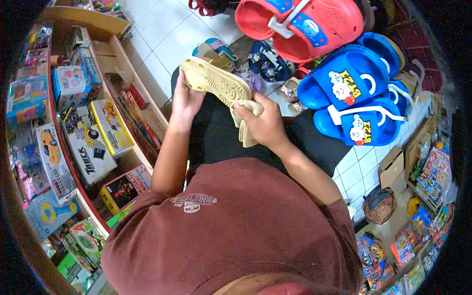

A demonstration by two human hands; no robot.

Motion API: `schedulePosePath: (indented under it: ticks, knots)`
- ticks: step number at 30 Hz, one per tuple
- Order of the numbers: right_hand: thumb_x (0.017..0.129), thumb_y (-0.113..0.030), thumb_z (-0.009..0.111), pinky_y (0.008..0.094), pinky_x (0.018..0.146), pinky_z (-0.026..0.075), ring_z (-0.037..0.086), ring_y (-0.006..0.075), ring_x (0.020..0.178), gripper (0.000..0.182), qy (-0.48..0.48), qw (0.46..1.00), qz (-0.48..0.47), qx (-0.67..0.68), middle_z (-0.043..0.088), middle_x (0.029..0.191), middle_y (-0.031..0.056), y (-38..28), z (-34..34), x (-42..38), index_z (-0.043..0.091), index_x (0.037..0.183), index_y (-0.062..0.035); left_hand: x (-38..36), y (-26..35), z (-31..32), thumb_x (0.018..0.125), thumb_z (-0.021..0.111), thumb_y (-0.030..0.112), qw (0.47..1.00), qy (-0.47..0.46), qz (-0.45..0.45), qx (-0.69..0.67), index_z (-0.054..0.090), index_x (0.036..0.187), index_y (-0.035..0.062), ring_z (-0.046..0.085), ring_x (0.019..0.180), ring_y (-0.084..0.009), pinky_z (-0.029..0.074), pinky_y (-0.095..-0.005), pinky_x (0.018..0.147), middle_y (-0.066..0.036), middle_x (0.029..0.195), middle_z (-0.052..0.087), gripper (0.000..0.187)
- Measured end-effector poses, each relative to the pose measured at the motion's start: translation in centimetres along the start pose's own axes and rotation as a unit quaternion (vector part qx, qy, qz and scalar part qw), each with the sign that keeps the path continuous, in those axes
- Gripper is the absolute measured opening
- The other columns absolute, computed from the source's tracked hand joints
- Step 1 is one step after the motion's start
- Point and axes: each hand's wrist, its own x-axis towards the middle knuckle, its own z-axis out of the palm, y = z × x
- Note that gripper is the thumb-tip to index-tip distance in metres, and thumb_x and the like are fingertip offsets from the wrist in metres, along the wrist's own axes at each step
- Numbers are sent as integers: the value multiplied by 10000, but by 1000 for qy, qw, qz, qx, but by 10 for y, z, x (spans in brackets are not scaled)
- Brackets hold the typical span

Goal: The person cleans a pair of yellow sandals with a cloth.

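A pale yellow sandal point(212, 78) is held up over my lap, its ridged sole surface showing. My left hand point(188, 98) is closed around the sandal's left end, with the thumb along its edge. Near the other end, my right hand point(265, 123) pinches a beige cloth point(247, 129) against the sandal. Part of this cloth hangs below my fingers. Where cloth and sandal meet is partly covered by the hand.
Blue slippers point(339, 83) and red clogs point(314, 29) hang close on the right. Small sandals point(269, 61) lie on the tiled floor point(172, 34) beyond. Boxed toys point(88, 142) fill shelves at left; packaged goods point(432, 172) stand at right.
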Motion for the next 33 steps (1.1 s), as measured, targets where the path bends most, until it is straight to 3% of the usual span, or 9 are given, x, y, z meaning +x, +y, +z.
schedulePosePath:
  ticks: [4, 7, 11, 13, 14, 19, 23, 27, 33]
  knots:
    - [780, -210, 741, 351, 674, 473, 623, 244, 749, 250, -35, 977, -170, -122, 594, 788, 134, -1, -26, 7, 652, 873, 5, -25, 20, 36, 953, 556, 305, 869, 181, 284, 361, 491, 1303, 43, 557, 1129, -287, 404, -402, 1041, -126, 1331, 508, 442]
    - [778, -199, 740, 350, 664, 467, 616, 236, 738, 240, -127, 981, -132, -59, 599, 791, 126, -4, -38, 9, 646, 850, 9, -38, 56, 50, 894, 622, 245, 606, -191, 392, 665, 582, 1212, 26, 564, 1129, -311, 391, -417, 1043, -143, 1245, 583, 388]
    - [779, -196, 708, 297, 680, 429, 555, 157, 749, 245, -215, 970, -109, 12, 568, 790, 67, -4, -47, 13, 638, 852, 27, -73, 64, 111, 655, 854, 313, 534, -360, 110, 757, 699, 1026, 31, 637, 977, -320, 476, -405, 864, -157, 943, 696, 491]
    - [799, -208, 695, 292, 684, 429, 548, 134, 765, 249, -209, 973, -82, 59, 570, 799, 53, -9, -49, 12, 641, 861, 28, -70, 48, 102, 629, 874, 352, 561, -316, -25, 765, 694, 996, 19, 659, 788, -329, 495, -391, 719, -175, 817, 682, 527]
    - [813, -222, 690, 290, 691, 434, 554, 131, 777, 263, -201, 975, -68, 70, 582, 814, 54, -13, -50, 11, 645, 873, 30, -67, 45, 98, 653, 892, 197, 568, -348, 2, 746, 678, 1023, -1, 631, 725, -99, 521, -310, 690, -92, 809, 719, 471]
    - [927, -230, 604, 279, 781, 468, 595, 127, 884, 274, 76, 992, -31, 101, 656, 979, 70, -43, -34, -11, 659, 979, 33, -76, 46, 101, 659, 864, 359, 605, -221, 98, 758, 684, 876, 28, 644, 709, -343, 493, -382, 642, -171, 773, 667, 435]
    - [805, -390, 708, 451, 946, 429, 580, 341, 1055, 477, 122, 886, -408, -185, 631, 1138, 172, -85, -36, -13, 652, 1114, -32, -82, 37, 97, 693, 806, 331, 518, -152, 211, 815, 687, 900, 46, 654, 747, -355, 512, -405, 657, -173, 807, 671, 371]
    - [621, -328, 787, 515, 1034, 311, 438, 340, 1231, 583, 50, 845, -334, -415, 570, 1283, 51, -96, 1, 0, 665, 1181, -217, -83, 8, 78, 682, 763, 172, 662, -180, 291, 667, 681, 972, 87, 679, 845, -333, 537, -396, 736, -147, 891, 697, 313]
    - [611, -268, 811, 434, 933, 435, 553, 314, 1075, 534, 96, 872, -370, -304, 613, 1152, 82, -74, 5, 11, 684, 1112, -133, -97, 4, 69, 660, 778, 91, 742, -149, 292, 585, 674, 987, 71, 688, 838, -330, 541, -373, 729, -142, 882, 698, 344]
